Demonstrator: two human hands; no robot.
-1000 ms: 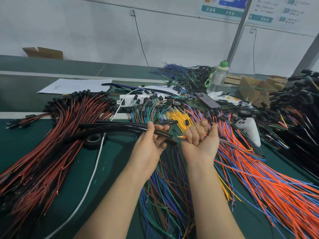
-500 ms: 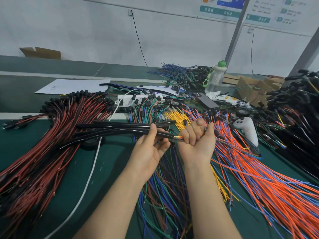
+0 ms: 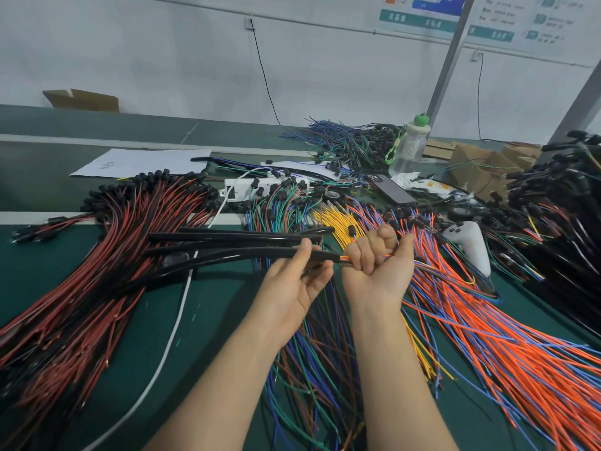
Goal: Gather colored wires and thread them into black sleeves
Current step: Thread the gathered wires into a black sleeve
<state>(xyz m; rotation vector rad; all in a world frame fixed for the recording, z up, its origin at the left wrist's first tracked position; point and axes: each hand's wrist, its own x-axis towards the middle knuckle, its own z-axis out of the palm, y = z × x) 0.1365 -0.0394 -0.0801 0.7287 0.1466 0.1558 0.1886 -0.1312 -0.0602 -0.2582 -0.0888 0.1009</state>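
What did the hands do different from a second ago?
Very little. The right hand, gripping the colored wires, edged slightly toward the mouth of the black sleeve, so a bit less wire shows between them. The left hand kept holding the sleeve near its end. Nothing was picked up or let go, and the wire piles on the green table lie as before.

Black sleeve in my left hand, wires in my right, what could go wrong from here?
A strand of the wire bundle could miss the mouth of the black sleeve and buckle in the short gap between left hand and right hand. The sleeve's far end lies among loose sleeves and may drag them. The bundle's tail may snag in the orange wires.
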